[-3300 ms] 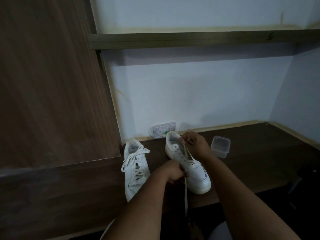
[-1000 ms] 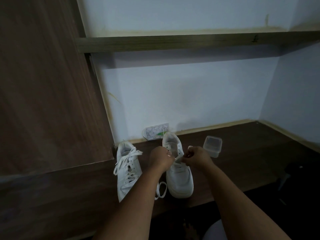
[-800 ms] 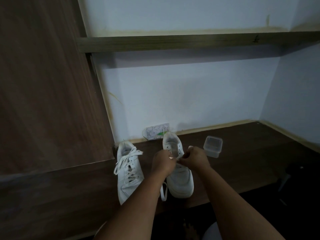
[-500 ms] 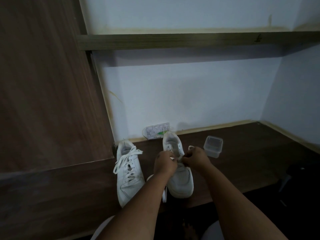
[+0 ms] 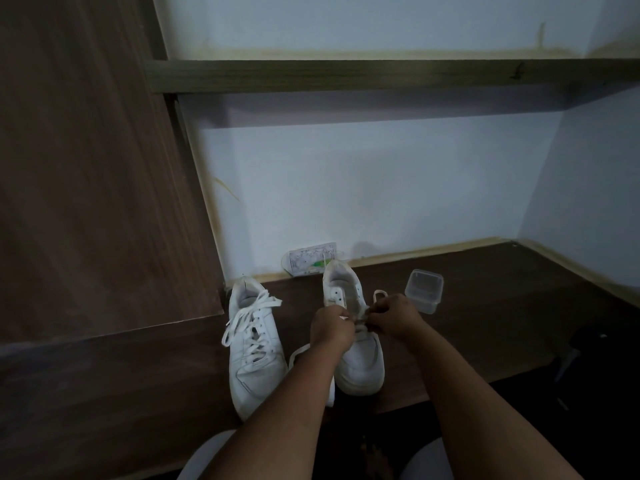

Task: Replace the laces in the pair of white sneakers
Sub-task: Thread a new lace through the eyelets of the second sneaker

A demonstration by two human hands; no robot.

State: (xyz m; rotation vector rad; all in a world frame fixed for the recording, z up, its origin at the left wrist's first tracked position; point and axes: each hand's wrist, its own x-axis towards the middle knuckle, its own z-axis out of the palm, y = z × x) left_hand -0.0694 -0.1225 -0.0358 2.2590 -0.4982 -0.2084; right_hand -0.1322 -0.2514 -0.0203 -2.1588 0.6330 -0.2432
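Observation:
Two white sneakers stand side by side on the dark wooden desk (image 5: 485, 323), toes toward me. The left sneaker (image 5: 254, 344) is laced, its lace ends lying loose. Over the eyelets of the right sneaker (image 5: 360, 362) both hands meet. My left hand (image 5: 330, 327) pinches a white lace (image 5: 301, 351) at the shoe's left eyelet row; the lace loops down past the toe beside my forearm. My right hand (image 5: 393, 315) pinches the lace's other end at the right eyelet row, a small loop showing above its fingers.
A clear plastic container (image 5: 423, 289) sits just right of the shoes. A white printed packet (image 5: 310, 259) leans on the wall behind them. A tall wooden panel (image 5: 86, 168) closes the left side, a shelf (image 5: 346, 76) runs overhead.
Earlier my left hand pulled the lace down toward the desk edge. Both hands have since come together over the right sneaker's eyelets; over the last second they barely shift.

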